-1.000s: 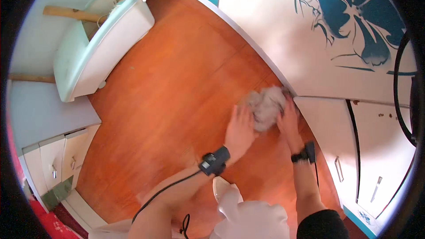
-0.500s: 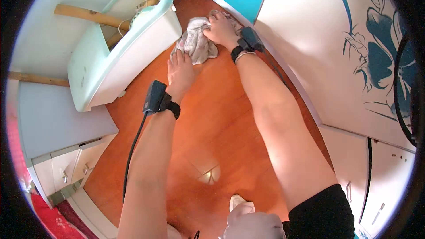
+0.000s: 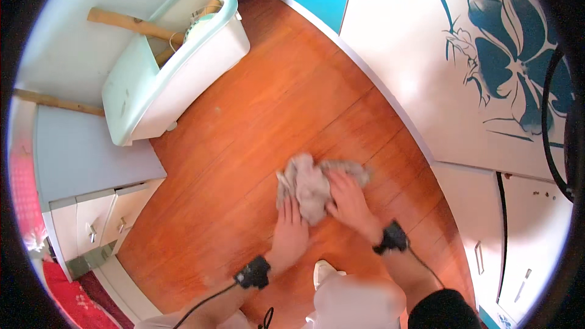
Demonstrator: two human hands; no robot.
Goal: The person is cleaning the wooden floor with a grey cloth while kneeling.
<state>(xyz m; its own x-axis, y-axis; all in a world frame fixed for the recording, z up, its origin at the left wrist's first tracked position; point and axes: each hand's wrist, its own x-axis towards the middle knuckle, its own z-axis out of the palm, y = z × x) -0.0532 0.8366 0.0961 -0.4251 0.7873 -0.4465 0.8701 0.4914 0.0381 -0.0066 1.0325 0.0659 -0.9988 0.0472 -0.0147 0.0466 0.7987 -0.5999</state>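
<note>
A crumpled grey-white cloth (image 3: 312,190) lies on the reddish-brown wood floor (image 3: 256,116), in front of my feet. My left hand (image 3: 290,231) rests flat, its fingers stretched out over the cloth's near left edge. On the cloth's right side, my right hand (image 3: 353,207) has its fingers over the fabric and its thumb against the near edge, holding it. Motion blurs both hands somewhat. Each wrist carries a black strapped device with a cable.
A pale green and white plastic tub (image 3: 183,79) with wooden poles stands at the far left. Beside it is a low drawer cabinet (image 3: 91,158). White cabinet doors with a dark flower print (image 3: 518,61) line the right side. A white shoe (image 3: 326,271) shows below my hands.
Both hands and the cloth have come back from the far floor, between tub and wall, to the floor near my feet. My arms are now bent.
</note>
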